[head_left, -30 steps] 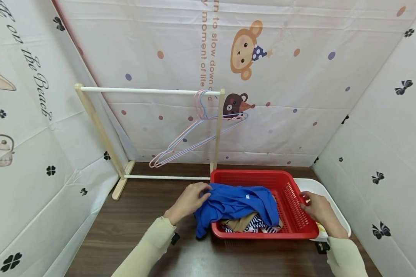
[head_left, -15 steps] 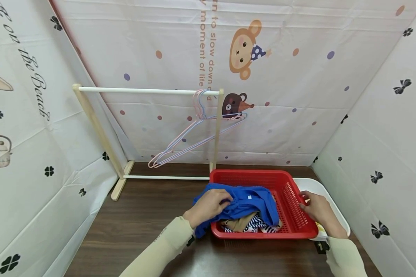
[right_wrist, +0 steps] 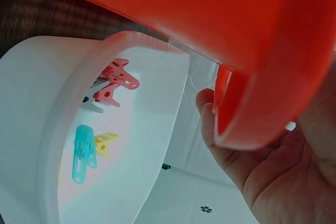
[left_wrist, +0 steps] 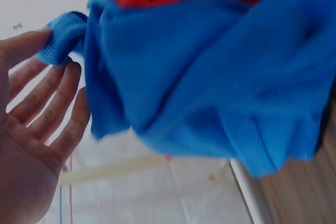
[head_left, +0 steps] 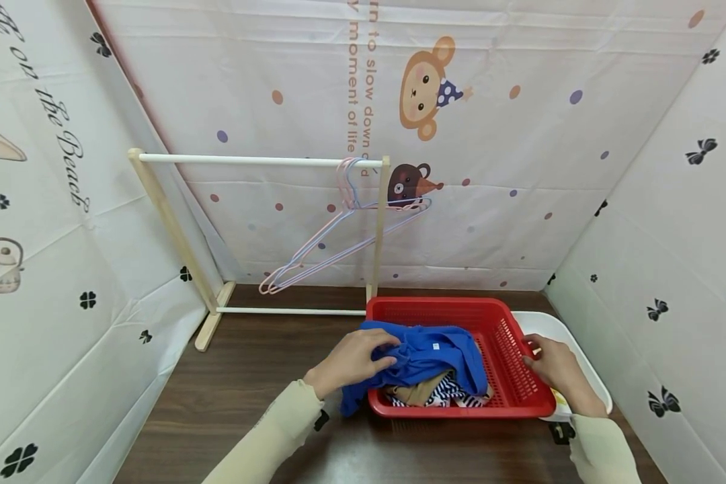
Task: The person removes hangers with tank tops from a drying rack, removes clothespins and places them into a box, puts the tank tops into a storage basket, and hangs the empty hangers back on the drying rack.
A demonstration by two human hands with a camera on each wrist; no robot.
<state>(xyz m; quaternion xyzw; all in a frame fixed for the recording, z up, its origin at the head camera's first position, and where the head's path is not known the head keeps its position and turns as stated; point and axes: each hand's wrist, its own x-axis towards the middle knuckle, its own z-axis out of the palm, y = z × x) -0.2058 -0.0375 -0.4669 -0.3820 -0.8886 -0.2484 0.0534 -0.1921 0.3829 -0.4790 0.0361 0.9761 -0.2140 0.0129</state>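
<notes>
A blue garment (head_left: 423,353) with a small white tag lies crumpled in the red plastic basket (head_left: 454,411), partly draped over its left side. My left hand (head_left: 351,359) is at that draped part. In the left wrist view, its thumb and fingertips pinch a ribbed fold of the blue garment (left_wrist: 173,77); the other fingers are fairly straight. My right hand (head_left: 556,366) grips the basket's right rim, with fingers curled around the edge in the right wrist view. Tan cloth (head_left: 420,390) and striped cloth (head_left: 450,392) show beneath the blue garment.
A white tub (right_wrist: 31,93) with several clothespins (right_wrist: 84,153) stands right of the basket, partly beneath its rim. Behind on the left is a wooden rack (head_left: 175,228) with pink and blue hangers (head_left: 314,245) at its bar's right end. Printed cloth walls surround the table (head_left: 266,376).
My left hand moved right over the blue garment, then slightly back left. The garment's left part has shifted a little. My right hand and the basket stayed put.
</notes>
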